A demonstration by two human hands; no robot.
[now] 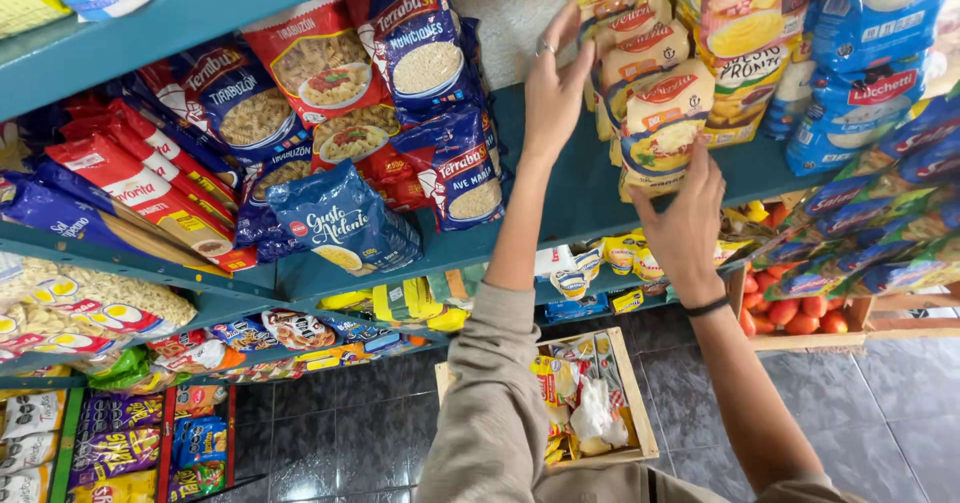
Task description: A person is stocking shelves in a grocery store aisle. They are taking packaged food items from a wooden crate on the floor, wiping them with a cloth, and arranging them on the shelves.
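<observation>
My left hand point(555, 88) reaches up to a row of upright yellow and white food bags point(640, 58) on a teal shelf point(580, 203), its fingers resting on the left side of the row. A ring is on one finger. My right hand point(685, 223), with a black band at the wrist, presses its fingers against the front lower edge of the foremost yellow and white bag point(665, 123). The bags lean against one another. Neither hand is closed around a bag.
Blue and red pasta bags point(330, 83) crowd the shelf to the left, and blue bags point(860, 73) are stacked to the right. Below stand a wooden crate of packets point(590, 403), a crate of tomatoes point(795, 313) and a dark tiled floor point(340, 433).
</observation>
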